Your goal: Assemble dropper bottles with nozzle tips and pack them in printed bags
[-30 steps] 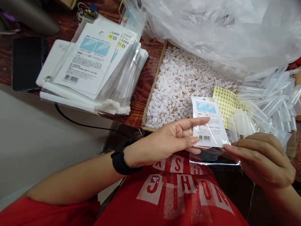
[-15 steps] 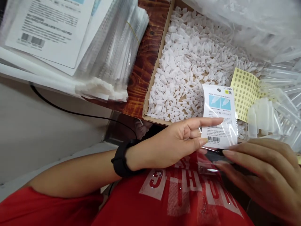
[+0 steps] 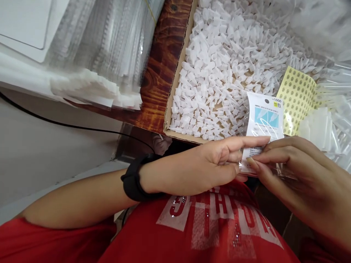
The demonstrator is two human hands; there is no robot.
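Pinching a small clear packet (image 3: 263,126) with a printed card inside, both hands meet at lower centre right of the frame, just above the red shirt (image 3: 203,233): the left hand (image 3: 203,164) clamps the packet's lower left edge between thumb and fingers, and the right hand (image 3: 298,171) presses thumb and forefinger on its bottom edge. The slick film could slip from these fingertip grips, I judge, and drop into the box (image 3: 175,91) of loose white caps (image 3: 219,65) just behind it; a crooked press could crease the card. A black band (image 3: 133,180) sits on the left wrist. Beyond the hands, a yellow sticker sheet (image 3: 297,96) lies at right beside clear tubes (image 3: 329,124). The box rests on a dark wooden table (image 3: 156,73); stacked packets (image 3: 90,54) fill the upper left, a black cable (image 3: 68,126) runs below them.
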